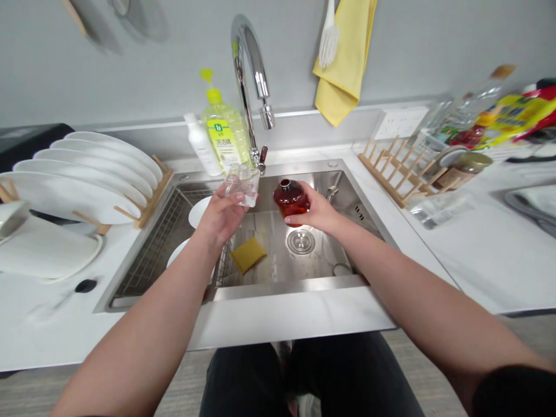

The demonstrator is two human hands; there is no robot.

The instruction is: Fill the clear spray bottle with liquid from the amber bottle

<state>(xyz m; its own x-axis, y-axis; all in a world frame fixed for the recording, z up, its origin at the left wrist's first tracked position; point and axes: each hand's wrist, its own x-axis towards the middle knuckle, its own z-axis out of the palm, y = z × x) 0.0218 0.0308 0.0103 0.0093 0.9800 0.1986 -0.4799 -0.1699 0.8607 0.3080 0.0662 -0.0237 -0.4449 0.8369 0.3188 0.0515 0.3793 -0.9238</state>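
Observation:
Over the steel sink (282, 284), my left hand (226, 219) is closed around a small clear container (243, 185); its exact kind is hard to make out. To the right of it, my right hand (316, 208) grips a squat amber bottle (290, 198) by its side. The bottle's uncapped mouth faces up toward me. A gap separates the two held things. Below them on the sink floor lie a yellow sponge (248, 255) and the round drain (300, 241). The chrome faucet (243, 63) rises behind my hands.
Dish soap (222, 130) and a white bottle (201, 145) stand behind the sink. White plates fill the wooden rack (152, 200) at left, near a white pitcher (43, 246). A wire rack (169, 231) with white dishes sits in the sink. Another wooden rack (391, 174) stands right.

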